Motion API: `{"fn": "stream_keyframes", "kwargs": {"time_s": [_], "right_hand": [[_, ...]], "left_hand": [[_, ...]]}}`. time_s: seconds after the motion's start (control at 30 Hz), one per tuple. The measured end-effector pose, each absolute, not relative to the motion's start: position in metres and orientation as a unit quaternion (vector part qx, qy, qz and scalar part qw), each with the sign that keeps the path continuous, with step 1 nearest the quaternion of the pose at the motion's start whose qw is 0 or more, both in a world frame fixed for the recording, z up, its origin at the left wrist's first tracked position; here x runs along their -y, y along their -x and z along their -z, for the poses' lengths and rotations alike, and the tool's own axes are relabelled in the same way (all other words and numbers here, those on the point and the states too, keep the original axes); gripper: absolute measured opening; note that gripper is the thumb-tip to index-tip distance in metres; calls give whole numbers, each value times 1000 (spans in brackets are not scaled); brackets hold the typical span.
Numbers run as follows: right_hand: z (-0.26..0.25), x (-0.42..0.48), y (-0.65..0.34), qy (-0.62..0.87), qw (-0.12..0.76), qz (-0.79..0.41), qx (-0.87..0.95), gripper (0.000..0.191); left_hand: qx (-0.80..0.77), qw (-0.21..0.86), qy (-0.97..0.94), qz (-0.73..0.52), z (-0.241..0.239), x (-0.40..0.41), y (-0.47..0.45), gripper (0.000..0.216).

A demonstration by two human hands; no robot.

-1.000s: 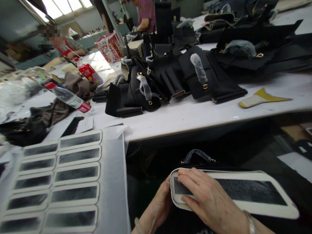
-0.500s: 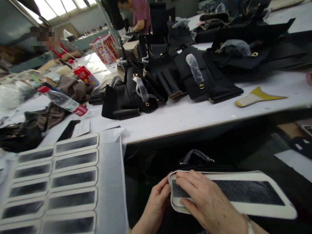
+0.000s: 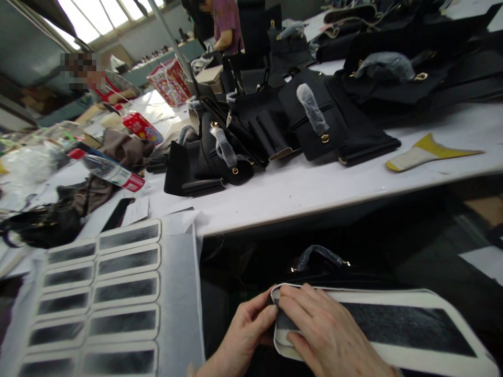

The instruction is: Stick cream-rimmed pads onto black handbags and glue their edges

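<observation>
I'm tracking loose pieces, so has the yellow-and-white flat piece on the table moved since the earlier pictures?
No. The yellow-and-white flat piece keeps its place and slant near the front edge of the white table.

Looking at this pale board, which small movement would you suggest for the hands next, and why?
I would perhaps slide the left hand a little toward the near rounded corner of the pale board and pinch there: its thumb and fingers grip the edge just beside, this corner looks uncovered, and the right hand lies over the board, probably steadying it.
</observation>
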State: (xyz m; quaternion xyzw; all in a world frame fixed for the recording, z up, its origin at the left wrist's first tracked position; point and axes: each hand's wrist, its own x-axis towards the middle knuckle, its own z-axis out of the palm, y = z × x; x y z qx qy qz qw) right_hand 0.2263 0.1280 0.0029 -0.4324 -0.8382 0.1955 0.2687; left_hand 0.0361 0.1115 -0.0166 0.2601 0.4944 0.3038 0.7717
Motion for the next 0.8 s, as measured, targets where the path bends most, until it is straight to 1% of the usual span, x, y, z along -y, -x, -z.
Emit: {"fn": "stream_keyframes", "kwargs": {"time_s": [0.1,0.17,0.27,0.37,0.47,0.57,0.67,0.73,0.8], "right_hand": [[0,-131,-224,432,298,-157,836,41],[3,-134,-223,435,320,-137,831,35],[7,-137,-221,443,343,-130,818,33],[6,-137,-220,446,345,-133,815,35],[1,-133,-220,446,319,-152,822,43],[-4,-129,-220,446,271,-211,826,50],[-7,-125,-221,466,217,-281,811,49],[-7,-125,-222,478,194,-309,799,44],[-8,-125,-220,484,185,-317,795,40]], "left_hand": [[-528,749,-289,-277,18,-112,-35,61],[-550,725,-314,-271,20,-113,-35,62],[-560,690,-355,-290,23,-115,-37,57],[-564,668,-376,-307,27,-115,-43,52],[-570,664,-353,-333,32,-111,-50,53],[-516,717,-266,-386,34,-104,-52,55],[-443,768,-195,-419,32,-100,-48,59],[-453,766,-197,-411,30,-100,-45,57],[-489,735,-245,-400,30,-103,-44,53]]}}
